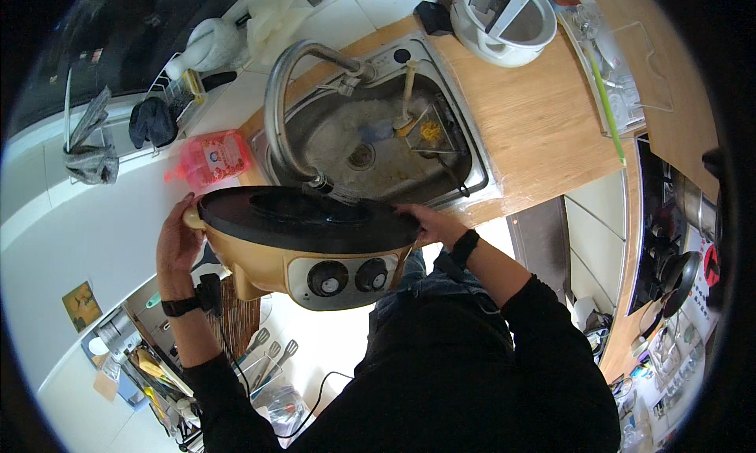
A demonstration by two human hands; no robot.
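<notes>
I hold an electric griddle [303,244] with a round black cooking plate, a tan body and two black knobs on a silver panel. It is tilted over the sink's near edge, its plate toward the faucet [276,99]. What looks like water comes from the spout onto the plate's far edge. My left hand [177,236] is closed around the handle at its left end. My right hand [435,223] grips its right rim, some fingers hidden behind it. Beyond lies the steel sink [465,114], with a wooden-handled brush [409,95] and a strainer [437,142] holding yellow scraps.
A pink soap bottle [211,158] stands left of the sink. On the wooden counter [520,114] are a white pot [504,48] and a dish rack [610,75]. A black cord [315,406] hangs below me near a holder with slotted spatulas [272,357].
</notes>
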